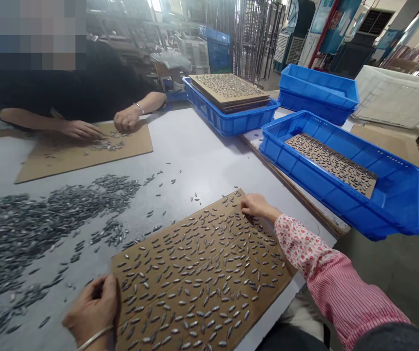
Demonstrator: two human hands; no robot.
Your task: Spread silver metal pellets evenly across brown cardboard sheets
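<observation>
Directly between curled hands (pixel 91 308) (pixel 257 205), cardboard sheet (pixel 257 309) dotted with metal pieces (pixel 194 323), gripped at opposite edges

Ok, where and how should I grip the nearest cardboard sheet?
Probably by its opposite edges, left hand from the left, right hand from the right, kept level: the cardboard sheet is thin, flat and dotted on top with small grey pieces.

text: none legible | labels, brands: unreadable | numbers, signs: unreadable
</observation>
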